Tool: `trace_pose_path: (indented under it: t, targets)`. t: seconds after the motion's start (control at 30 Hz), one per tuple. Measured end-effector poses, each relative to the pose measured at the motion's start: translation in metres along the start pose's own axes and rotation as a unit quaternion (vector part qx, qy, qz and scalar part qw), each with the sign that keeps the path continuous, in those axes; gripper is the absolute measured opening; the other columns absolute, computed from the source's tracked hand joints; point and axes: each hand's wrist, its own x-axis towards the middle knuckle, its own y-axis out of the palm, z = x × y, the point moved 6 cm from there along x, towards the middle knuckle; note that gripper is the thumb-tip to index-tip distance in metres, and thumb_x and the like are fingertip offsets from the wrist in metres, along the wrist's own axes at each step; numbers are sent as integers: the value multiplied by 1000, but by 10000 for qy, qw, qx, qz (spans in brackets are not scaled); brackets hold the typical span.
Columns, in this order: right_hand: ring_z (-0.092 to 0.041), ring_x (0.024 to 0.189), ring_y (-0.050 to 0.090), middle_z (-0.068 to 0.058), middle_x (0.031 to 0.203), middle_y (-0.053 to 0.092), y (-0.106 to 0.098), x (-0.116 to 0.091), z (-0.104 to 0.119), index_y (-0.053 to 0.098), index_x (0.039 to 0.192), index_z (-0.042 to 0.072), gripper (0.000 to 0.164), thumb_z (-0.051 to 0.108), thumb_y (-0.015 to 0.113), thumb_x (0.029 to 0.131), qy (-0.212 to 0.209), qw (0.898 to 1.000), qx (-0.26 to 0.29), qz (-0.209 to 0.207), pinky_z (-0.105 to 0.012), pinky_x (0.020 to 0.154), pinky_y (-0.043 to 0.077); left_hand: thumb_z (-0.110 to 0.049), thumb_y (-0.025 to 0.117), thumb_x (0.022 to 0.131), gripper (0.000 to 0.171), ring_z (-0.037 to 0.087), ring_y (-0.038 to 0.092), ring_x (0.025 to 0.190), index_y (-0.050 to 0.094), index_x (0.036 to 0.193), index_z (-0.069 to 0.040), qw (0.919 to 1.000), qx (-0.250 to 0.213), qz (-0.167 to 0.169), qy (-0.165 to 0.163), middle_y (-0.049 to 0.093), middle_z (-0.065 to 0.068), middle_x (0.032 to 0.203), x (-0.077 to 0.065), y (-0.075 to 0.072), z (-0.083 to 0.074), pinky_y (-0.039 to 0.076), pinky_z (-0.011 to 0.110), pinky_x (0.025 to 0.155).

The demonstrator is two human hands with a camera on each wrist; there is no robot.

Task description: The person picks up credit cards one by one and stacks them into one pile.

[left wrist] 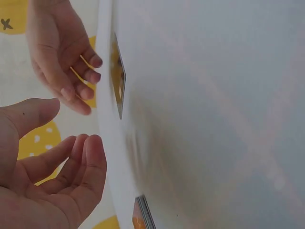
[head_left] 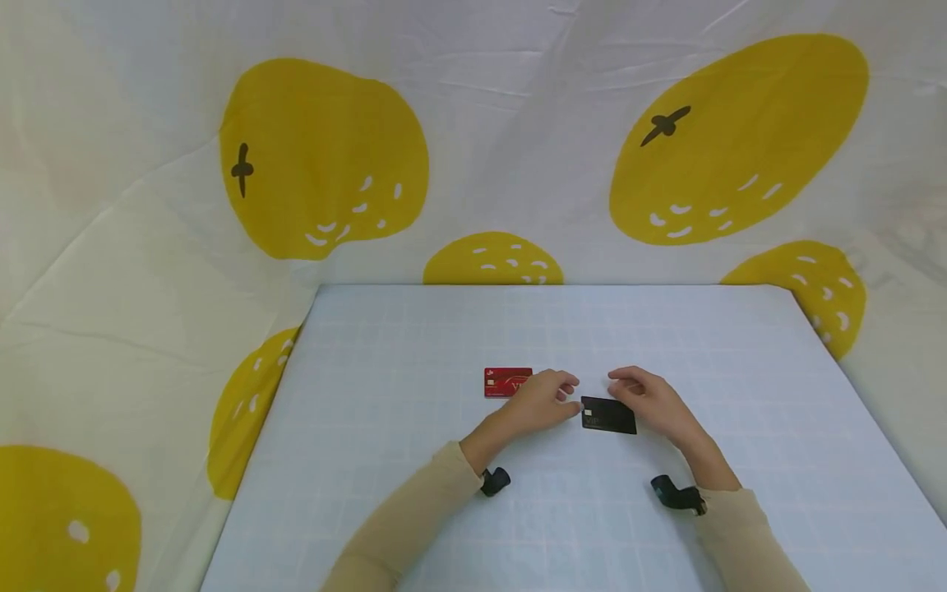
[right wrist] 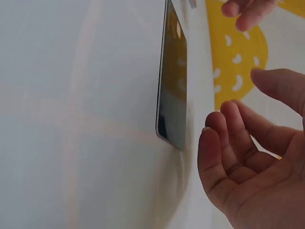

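A black card (head_left: 602, 417) printed with "VIP" lies on the table between the two hands. In the right wrist view the card (right wrist: 174, 90) shows edge-on, its glossy face reflecting the yellow print. My left hand (head_left: 538, 403) is at the card's left end, fingers loosely bent and nothing in them. My right hand (head_left: 654, 403) hovers at the card's right end, also holding nothing, thumb apart from the fingers. Left of the black card lies a red VIP card (head_left: 503, 381), partly covered by the left hand. In the left wrist view it tops a thin stack of cards (left wrist: 143, 214).
A pale, faintly checked cloth covers the table (head_left: 414, 337). Behind and left of it hangs a white curtain (head_left: 518, 164) with yellow fruit prints. Black wrist cameras, the left (head_left: 496, 482) and the right (head_left: 676, 495), sit at the sleeve cuffs, low over the table.
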Motion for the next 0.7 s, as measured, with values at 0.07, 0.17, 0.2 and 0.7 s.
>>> trace_pose_path:
  t: [0.07, 0.17, 0.2, 0.7]
  targets:
    - [-28, 99, 63, -13, 110, 66, -2, -1, -4, 59, 131, 0, 40, 25, 63, 100, 28, 10000, -31, 61, -41, 83, 52, -28, 75, 91, 44, 6, 59, 94, 65, 130, -10, 9995, 273, 79, 115, 66, 0, 112, 6, 6, -4, 50, 19, 78]
    - [-28, 98, 62, -13, 110, 64, -5, -1, -11, 59, 130, 1, 41, 26, 66, 98, 126, 9997, -87, 173, -40, 81, 51, -30, 76, 91, 45, 6, 57, 93, 65, 130, -11, 9970, 717, 184, 236, 65, -1, 110, 12, 14, -7, 49, 18, 78]
    - [-27, 97, 62, -13, 109, 64, -5, -1, -14, 60, 129, 2, 41, 26, 67, 97, 158, 9996, -106, 214, -40, 81, 51, -30, 76, 90, 45, 6, 56, 93, 65, 130, -12, 9961, 822, 230, 232, 64, -1, 110, 14, 16, -7, 49, 19, 78]
    - [-21, 79, 50, -8, 91, 56, -14, -12, -28, 58, 122, 2, 52, 22, 84, 82, -391, 9930, -622, 929, -31, 68, 43, -31, 81, 85, 51, 8, 49, 86, 63, 129, -15, 9882, 1436, 518, -84, 55, 0, 106, 22, 33, 1, 46, 21, 74]
